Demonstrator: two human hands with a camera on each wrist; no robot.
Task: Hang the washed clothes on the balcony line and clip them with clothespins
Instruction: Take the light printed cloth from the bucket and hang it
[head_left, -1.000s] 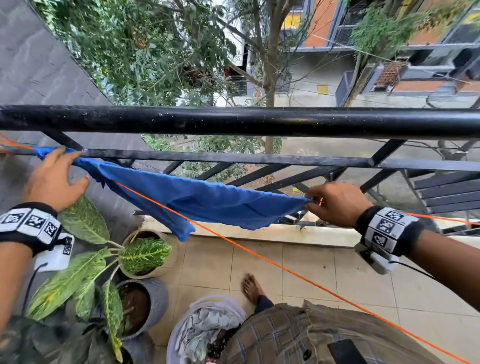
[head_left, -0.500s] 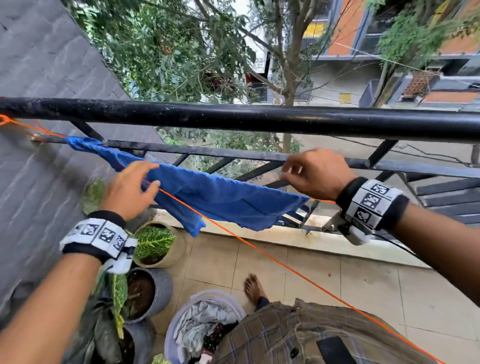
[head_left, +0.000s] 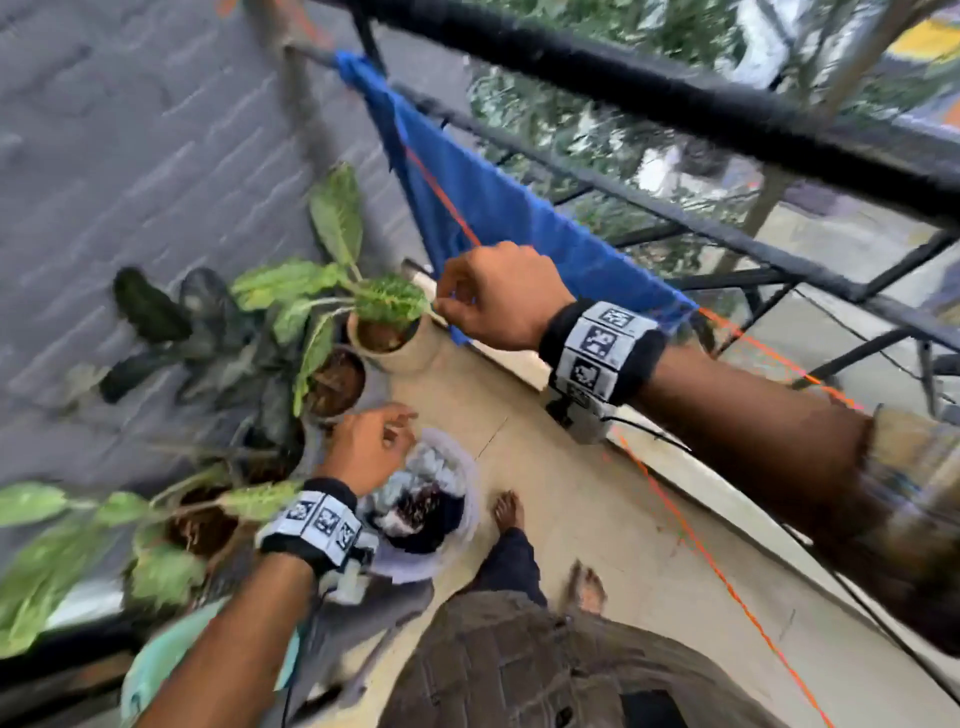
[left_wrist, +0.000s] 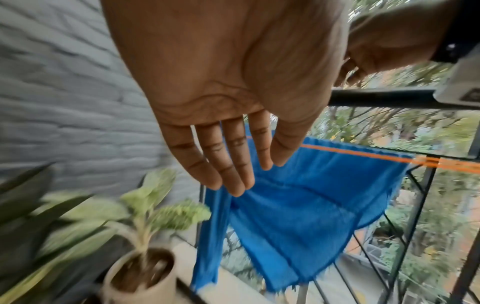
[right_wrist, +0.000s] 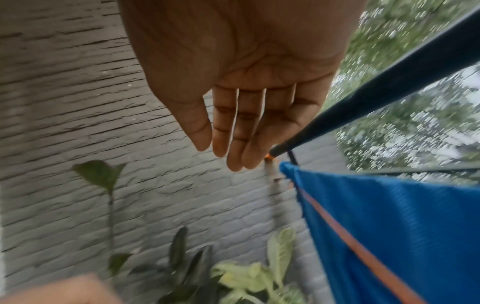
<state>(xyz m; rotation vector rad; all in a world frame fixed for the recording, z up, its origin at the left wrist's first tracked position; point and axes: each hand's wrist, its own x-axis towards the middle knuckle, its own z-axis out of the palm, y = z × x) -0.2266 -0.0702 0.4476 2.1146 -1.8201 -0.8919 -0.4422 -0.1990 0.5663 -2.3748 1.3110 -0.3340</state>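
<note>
Blue cloth (head_left: 524, 228) hangs over our orange line (head_left: 441, 205), unclipped; both hands are empty, left hand (head_left: 371, 449) open above the laundry basket (head_left: 467, 499), right hand (head_left: 498, 296) loosely curled beside the cloth, so next we likely need clothespins or another garment.

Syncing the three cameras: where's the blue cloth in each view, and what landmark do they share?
Head: the blue cloth hangs over the orange line, upper centre, running down to the right behind the right hand.
Left wrist: lower centre-right, below the left hand.
Right wrist: lower right corner, beside the fingers.
Shared landmark: the orange line across the cloth; the grey brick wall also shows in all three.
</note>
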